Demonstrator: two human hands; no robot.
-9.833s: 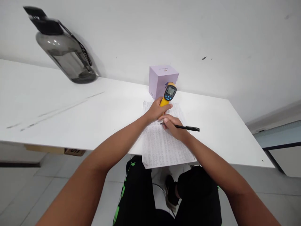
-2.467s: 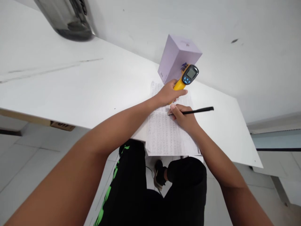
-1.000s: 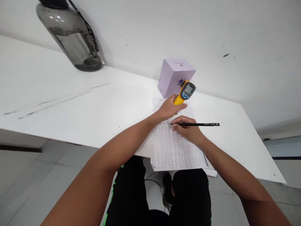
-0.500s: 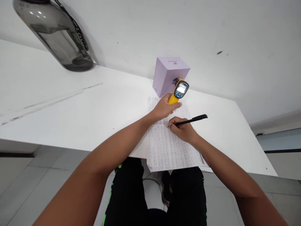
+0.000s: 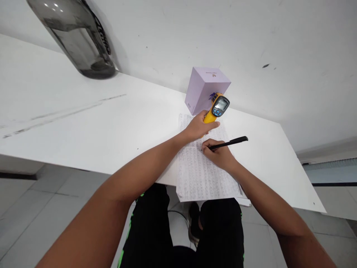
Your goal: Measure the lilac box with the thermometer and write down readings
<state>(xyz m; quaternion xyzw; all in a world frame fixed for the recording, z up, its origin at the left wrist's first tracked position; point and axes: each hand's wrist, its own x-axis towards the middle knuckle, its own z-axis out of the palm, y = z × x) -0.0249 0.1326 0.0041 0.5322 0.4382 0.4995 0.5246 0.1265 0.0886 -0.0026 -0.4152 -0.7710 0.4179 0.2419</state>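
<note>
My left hand point(image 5: 198, 127) is wrapped round the handle of a yellow and black infrared thermometer point(image 5: 210, 117), its small screen and blue buttons facing me. The front of the thermometer points at a lilac box point(image 5: 196, 91) standing against the wall. In my right hand point(image 5: 219, 154) a black pen point(image 5: 233, 142) is pinched, with its tip end down at the paper. Under both hands lies a sheet of paper point(image 5: 199, 182) covered in rows of handwriting, its lower end sticking out over the table edge. The pen's very tip is hidden by my fingers.
A large grey see-through water bottle point(image 5: 80, 44) stands at the back left of the white table point(image 5: 83, 130). Behind the table rises a white wall point(image 5: 156, 37). My legs in black trousers point(image 5: 152, 227) are below the front edge.
The camera view has shifted slightly, moving the box, bottle and thermometer a little to the right in the picture. The thermometer's screen looks dimmer. Both hands keep their hold.
</note>
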